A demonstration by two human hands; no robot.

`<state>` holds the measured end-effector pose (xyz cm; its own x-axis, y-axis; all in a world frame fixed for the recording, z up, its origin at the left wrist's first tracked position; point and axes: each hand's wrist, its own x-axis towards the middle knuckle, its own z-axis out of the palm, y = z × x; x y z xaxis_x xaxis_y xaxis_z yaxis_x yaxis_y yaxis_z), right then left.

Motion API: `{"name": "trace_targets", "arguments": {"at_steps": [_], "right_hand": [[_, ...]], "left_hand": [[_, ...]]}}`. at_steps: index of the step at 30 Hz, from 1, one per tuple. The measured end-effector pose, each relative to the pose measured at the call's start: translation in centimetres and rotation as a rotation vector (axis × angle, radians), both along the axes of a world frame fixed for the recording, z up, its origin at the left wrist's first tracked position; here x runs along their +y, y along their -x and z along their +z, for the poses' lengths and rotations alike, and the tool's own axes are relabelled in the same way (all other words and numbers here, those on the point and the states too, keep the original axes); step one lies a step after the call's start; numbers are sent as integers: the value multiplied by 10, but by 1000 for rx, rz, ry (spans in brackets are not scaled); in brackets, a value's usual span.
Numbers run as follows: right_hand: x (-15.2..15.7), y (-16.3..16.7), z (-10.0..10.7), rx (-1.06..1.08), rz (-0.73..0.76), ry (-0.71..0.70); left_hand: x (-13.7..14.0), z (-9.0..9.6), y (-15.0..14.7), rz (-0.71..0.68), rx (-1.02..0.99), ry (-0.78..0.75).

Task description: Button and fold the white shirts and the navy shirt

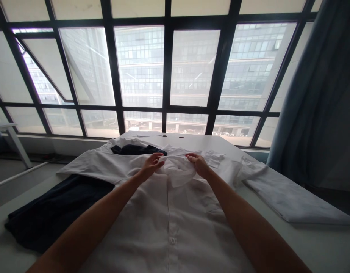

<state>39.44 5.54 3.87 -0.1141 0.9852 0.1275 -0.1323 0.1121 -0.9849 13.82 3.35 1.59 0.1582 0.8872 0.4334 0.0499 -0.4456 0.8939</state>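
A white button-up shirt [152, 212] lies spread on the table, front side up, its button placket running down the middle toward me. At its far end, the collar is pinched on both sides. My left hand [152, 163] is closed on the collar's left side, thumb and fingers together. On the right side, my right hand [198, 163] grips the collar the same way. The collar fabric bunches and sags between the two hands. The shirt's left sleeve stretches out over part of a dark folded garment.
Dark navy garment [58, 208] lies at the left. Another black cloth [135, 149] sits beyond my left hand. A folded white garment [300, 201] rests on the table's right side. Windows [141, 68] line the back; a blue-grey curtain [311, 106] hangs at right.
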Motion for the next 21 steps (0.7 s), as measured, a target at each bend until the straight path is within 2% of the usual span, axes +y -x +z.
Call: {"name": "trace_targets", "arguments": {"at_steps": [3, 6, 8, 9, 11, 14, 21], "right_hand": [[-6, 4, 8, 48, 111, -4], [-10, 9, 12, 103, 188, -26], [-11, 13, 14, 113, 202, -35], [-11, 15, 14, 113, 204, -39], [-10, 19, 14, 112, 205, -51], [-10, 25, 13, 113, 200, -63], [-11, 38, 11, 178, 163, -53]], "left_hand": [[1, 0, 2, 134, 254, -109], [-6, 2, -2, 458, 532, -319], [-16, 6, -10, 571, 662, -473], [-22, 7, -16, 549, 712, -540], [-33, 9, -29, 393, 774, -640], [-42, 5, -47, 185, 826, -689], [-43, -11, -52, 161, 1000, -469]]}}
